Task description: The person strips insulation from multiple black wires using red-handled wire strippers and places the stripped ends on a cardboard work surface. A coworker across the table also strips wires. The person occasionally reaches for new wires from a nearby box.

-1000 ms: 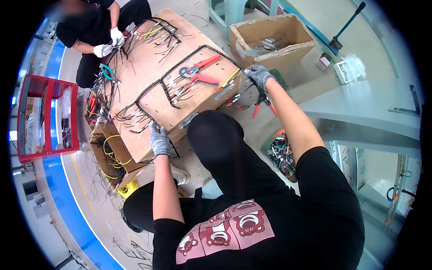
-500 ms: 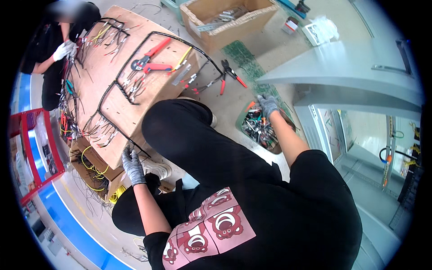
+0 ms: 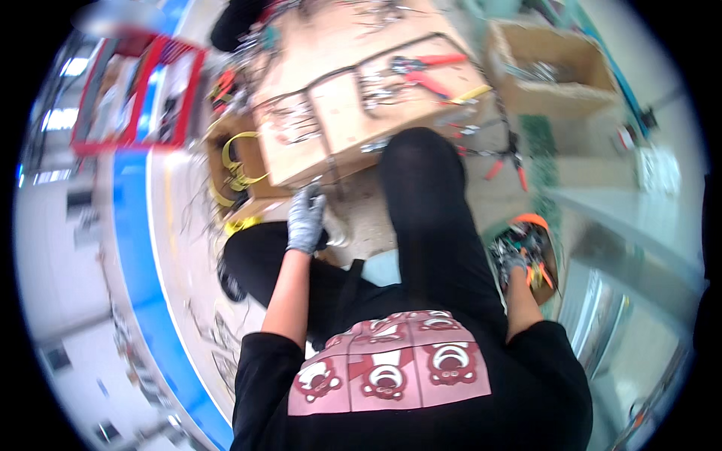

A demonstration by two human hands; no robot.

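Note:
My left hand [image 3: 306,219], in a grey glove, is by the near left corner of the wooden table [image 3: 335,49]. Its fingers are stretched out, with nothing visible in them. Far to the right, my gloved right hand [image 3: 516,263] reaches into a tool bin [image 3: 556,259] packed with pliers and other hand tools. Those fingers are hidden among the tools, and motion blurs them. On the table lie a black cable harness [image 3: 331,78] with many loose wire ends and red-handled crimping pliers [image 3: 440,59].
Red-handled cutters [image 3: 512,160] lie on the floor between table and bin. An open cardboard box [image 3: 560,96] stands at the back right, another box [image 3: 252,158] with yellow cable at the left. Grey metal cabinet panels [image 3: 624,225] flank the right; a red rack [image 3: 139,139] is far left.
The view has turned, shifting the table up and right. My right hand has gone lower into the tool bin. My left hand remains near the table corner.

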